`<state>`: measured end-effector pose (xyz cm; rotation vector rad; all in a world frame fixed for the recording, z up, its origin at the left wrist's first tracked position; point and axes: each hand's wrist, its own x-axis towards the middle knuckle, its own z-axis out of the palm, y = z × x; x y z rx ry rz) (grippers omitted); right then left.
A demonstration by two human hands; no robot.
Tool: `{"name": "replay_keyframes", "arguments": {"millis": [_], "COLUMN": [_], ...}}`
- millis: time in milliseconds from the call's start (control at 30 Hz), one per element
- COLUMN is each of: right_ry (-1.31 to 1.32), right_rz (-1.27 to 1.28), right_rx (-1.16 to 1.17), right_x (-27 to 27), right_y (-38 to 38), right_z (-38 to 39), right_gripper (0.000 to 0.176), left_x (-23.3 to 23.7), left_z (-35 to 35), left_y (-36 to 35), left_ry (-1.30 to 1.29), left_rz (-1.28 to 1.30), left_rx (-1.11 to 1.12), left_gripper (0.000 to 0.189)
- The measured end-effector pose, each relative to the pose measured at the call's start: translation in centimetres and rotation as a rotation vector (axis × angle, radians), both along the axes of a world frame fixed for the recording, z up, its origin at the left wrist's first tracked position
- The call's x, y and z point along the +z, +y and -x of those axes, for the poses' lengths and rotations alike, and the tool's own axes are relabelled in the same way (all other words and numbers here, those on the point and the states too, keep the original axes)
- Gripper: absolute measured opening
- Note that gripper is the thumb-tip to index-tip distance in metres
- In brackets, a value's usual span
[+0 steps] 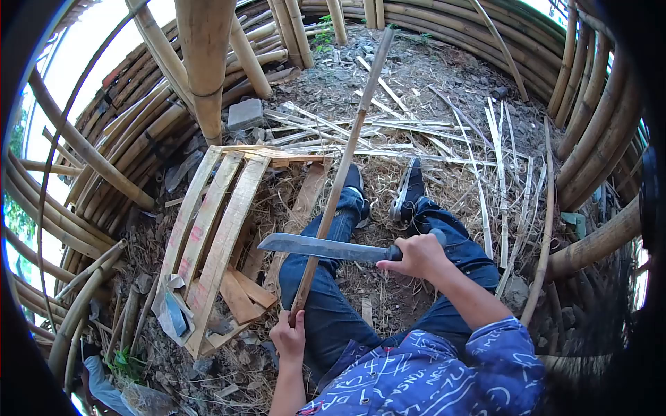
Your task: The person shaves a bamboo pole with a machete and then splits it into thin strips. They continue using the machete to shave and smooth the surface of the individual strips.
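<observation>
My left hand (288,336) is wrapped round the lower end of a long bamboo strip (354,135), which slants up and away between my legs. In my right hand (415,256) is a machete (322,247), gripped by its dark handle. The broad blade points left and crosses the lower part of the strip, over my left thigh. My legs in blue jeans (326,291) are bent and apart, with dark shoes (409,187) on the ground beyond.
A slatted wooden crate (222,236) lies to my left. Thin split bamboo strips (416,128) are strewn over the ground ahead and to the right. A thick bamboo post (202,69) and a grey block (245,114) stand ahead left. Stacked bamboo poles (479,35) surround the space.
</observation>
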<state>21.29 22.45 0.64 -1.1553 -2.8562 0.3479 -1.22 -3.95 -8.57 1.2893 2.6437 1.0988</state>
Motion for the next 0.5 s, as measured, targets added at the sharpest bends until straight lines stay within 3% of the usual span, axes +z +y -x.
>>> {"name": "replay_keyframes", "arguments": {"millis": [167,333,433,500], "right_ry": [-0.065,-0.302,-0.235,-0.219], "right_rz": [-0.071,0.0,-0.131,0.139], "right_rx": [-0.014,-0.043,-0.327,-0.539], "right_x": [0.8,1.9,1.1,3.1], "right_y": [1.9,5.8,8.9,12.5], "right_z": [-0.5,-1.3,-3.0,-4.6], "right_gripper": [0.073,0.076,0.077,0.075], "left_x": [0.2,0.7,-0.2,-0.6], "left_z": [0.0,0.2,0.7,0.7], "left_y": [-0.1,0.3,-1.1,-1.4], "left_ry": [-0.007,0.002,-0.059,-0.067], "left_rz": [0.022,0.064,0.088,0.076], "left_rx": [-0.009,-0.048,-0.035,-0.029], "left_gripper": [0.031,0.033,0.034,0.035]}}
